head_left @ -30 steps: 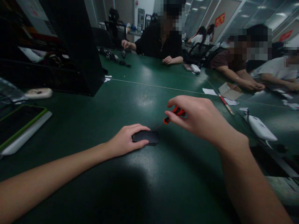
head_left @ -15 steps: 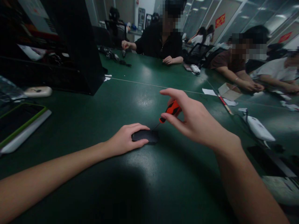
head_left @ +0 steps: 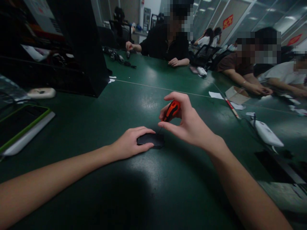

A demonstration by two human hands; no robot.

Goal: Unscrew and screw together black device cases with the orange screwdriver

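A small flat black device (head_left: 151, 140) lies on the green table (head_left: 124, 105). My left hand (head_left: 129, 142) grips its left end and holds it down. My right hand (head_left: 185, 123) holds a red-and-black screwdriver (head_left: 170, 111) by the handle between thumb and fingers. The thin shaft slants down and its tip rests on the device's right part.
A white mouse (head_left: 266, 134) with a cable lies at the right. A green-edged tablet (head_left: 21, 126) sits at the left, a pale mouse (head_left: 42, 93) behind it, a black computer case (head_left: 79, 48) beyond. Other people sit at the far and right sides. A cardboard box (head_left: 236, 94) and papers lie near them.
My right hand has swung the screwdriver from a low slant to a steeper one and moved left, closer over the device. My left hand has stayed put.
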